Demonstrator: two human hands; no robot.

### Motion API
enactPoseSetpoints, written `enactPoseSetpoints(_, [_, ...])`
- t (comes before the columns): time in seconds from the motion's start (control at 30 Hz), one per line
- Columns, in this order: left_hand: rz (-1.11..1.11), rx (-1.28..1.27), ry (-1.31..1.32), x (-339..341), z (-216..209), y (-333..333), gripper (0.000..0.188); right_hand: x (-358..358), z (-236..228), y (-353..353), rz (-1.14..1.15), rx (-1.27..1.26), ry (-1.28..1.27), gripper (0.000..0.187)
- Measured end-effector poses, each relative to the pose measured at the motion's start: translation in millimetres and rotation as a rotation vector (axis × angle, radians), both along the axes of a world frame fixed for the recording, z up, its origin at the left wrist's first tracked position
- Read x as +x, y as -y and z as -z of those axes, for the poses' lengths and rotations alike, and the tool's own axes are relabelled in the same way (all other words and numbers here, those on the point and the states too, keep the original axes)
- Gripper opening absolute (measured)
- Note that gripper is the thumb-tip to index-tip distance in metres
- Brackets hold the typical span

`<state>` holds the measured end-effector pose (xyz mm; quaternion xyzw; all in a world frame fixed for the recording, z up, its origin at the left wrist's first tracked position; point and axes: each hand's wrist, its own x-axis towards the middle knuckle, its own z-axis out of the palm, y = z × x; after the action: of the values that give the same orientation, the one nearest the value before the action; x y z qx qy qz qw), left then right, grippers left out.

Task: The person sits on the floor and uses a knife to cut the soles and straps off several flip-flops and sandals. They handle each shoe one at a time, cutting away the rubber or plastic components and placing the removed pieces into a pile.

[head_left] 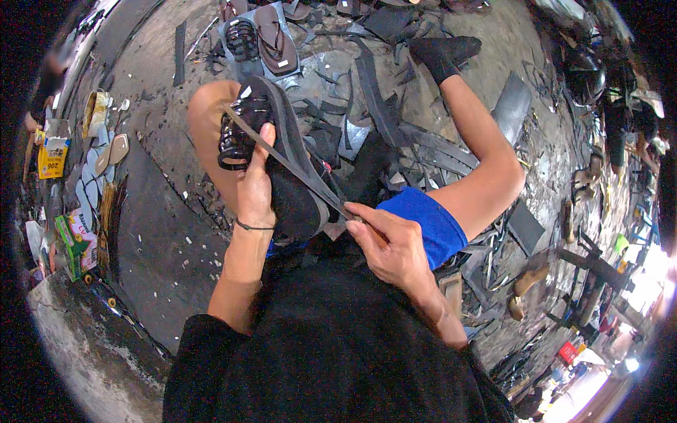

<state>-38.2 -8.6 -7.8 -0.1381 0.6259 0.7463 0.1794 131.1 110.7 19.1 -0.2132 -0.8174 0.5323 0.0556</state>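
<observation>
A black sandal [285, 201] with glossy woven straps lies tilted across my lap, its thick sole edge toward the right. My left hand [255, 187] is closed around its middle, the thumb up near the straps. A long, thin, dark grey strip [290, 166], apparently rubber, runs slantwise over the sandal, passing by my left thumb. Its lower right end is pinched between the thumb and fingers of my right hand [391, 243]. Whether the strip is joined to the sole, I cannot tell.
Black rubber offcuts [374, 99] litter the floor between my legs. Ahead, brown sandals [276, 42] rest on a grey sheet. Sole pieces [116, 149], a yellow packet [53, 151] and a green box [76, 243] lie left. Wooden shoe lasts [529, 280] lie right.
</observation>
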Motion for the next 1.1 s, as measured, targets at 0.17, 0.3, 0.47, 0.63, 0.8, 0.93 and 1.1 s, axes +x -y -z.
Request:
enactPoseSetpoints(0.17, [0.029,0.107,-0.037,-1.4,8.3,8.8,0.034,-32.5,23.3,4.2,-0.014,-0.053,-0.032,0.028])
enactPoseSetpoints(0.3, [-0.096,0.097,-0.007,-0.1,-12.7,-2.0,0.037,-47.2,23.9,5.0,0.013,0.045,-0.070,0.031])
enactPoseSetpoints(0.47, [-0.190,0.056,-0.079,-1.8,-11.6,-6.8,0.040,-37.0,5.8,8.3,0.045,0.037,-0.055,0.030])
enactPoseSetpoints(0.63, [-0.194,0.023,-0.128,-1.7,-11.8,-5.9,0.039,-43.6,19.9,8.5,0.049,0.039,-0.124,0.030])
enactPoseSetpoints(0.8, [-0.200,0.055,-0.058,-2.3,-9.9,-4.2,0.040,-51.2,36.8,11.1,0.044,0.133,-0.176,0.031])
enactPoseSetpoints(0.93, [-0.194,0.079,-0.075,-4.3,-7.5,-4.7,0.041,-60.1,39.2,12.2,0.037,0.213,-0.193,0.036])
enactPoseSetpoints(1.1, [-0.160,0.088,-0.165,-1.9,-2.6,-7.1,0.039,-84.9,52.9,8.8,0.048,0.147,-0.266,0.044])
